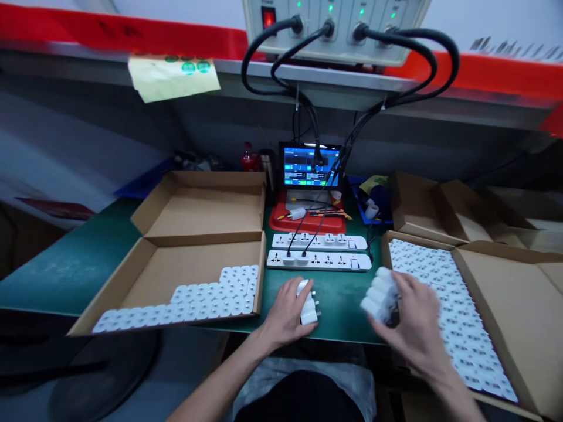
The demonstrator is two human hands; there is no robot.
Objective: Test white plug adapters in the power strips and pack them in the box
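Observation:
My left hand (285,313) is closed around a short row of white plug adapters (308,302), their prongs pointing right, low over the green table near its front edge. To its right, my right hand (416,316) grips several more white plug adapters (379,296), blurred by motion. That hand is beside the right cardboard box (389,249), which is packed with rows of white adapters (457,316). At the left, an open cardboard box (162,258) holds rows of similar white adapters (206,299) along its front and right side.
Two white power strips (319,261) lie mid-table, with black cables plugged into the nearer one. Behind them are a red tray (281,224) and a lit screen (310,167). A shelf above carries a control box (334,44) with hanging thick cables. A blue bin (363,205) stands behind right.

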